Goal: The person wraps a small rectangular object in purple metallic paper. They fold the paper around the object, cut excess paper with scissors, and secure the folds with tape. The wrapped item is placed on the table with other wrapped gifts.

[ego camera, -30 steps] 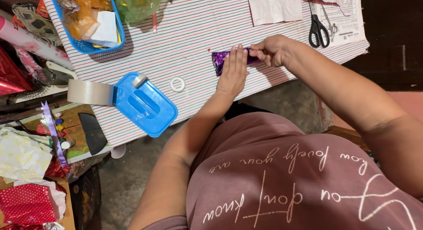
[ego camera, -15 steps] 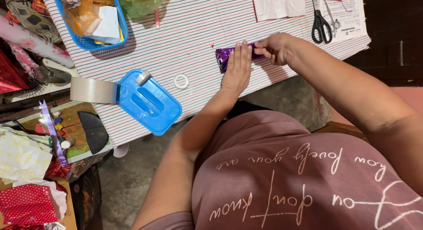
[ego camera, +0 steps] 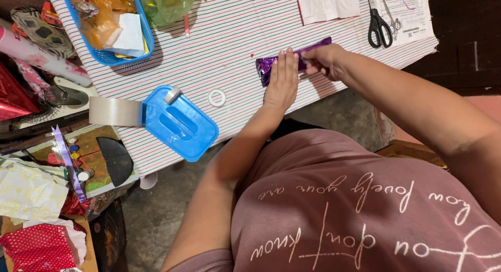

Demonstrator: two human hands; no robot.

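Shiny purple foil strip [ego camera: 271, 64] under both grips. Bench [ego camera: 235, 32] cloth: white, thin red and dark stripes. Blue tape dispenser [ego camera: 177, 123] left of the left grip; black-handled scissors [ego camera: 378, 28] beyond the right grip.

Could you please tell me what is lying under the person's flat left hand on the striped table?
Under the left hand lies a shiny purple wrapped packet, its ends showing either side; the right hand pinches its far part. Its middle is covered.

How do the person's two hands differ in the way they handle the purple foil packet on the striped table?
The left hand lies flat, fingers straight, pressing down on the purple foil packet; the right hand is curled, pinching the packet. The left covers its middle; the right grips nearer its far end. Both touch the packet on the striped table.
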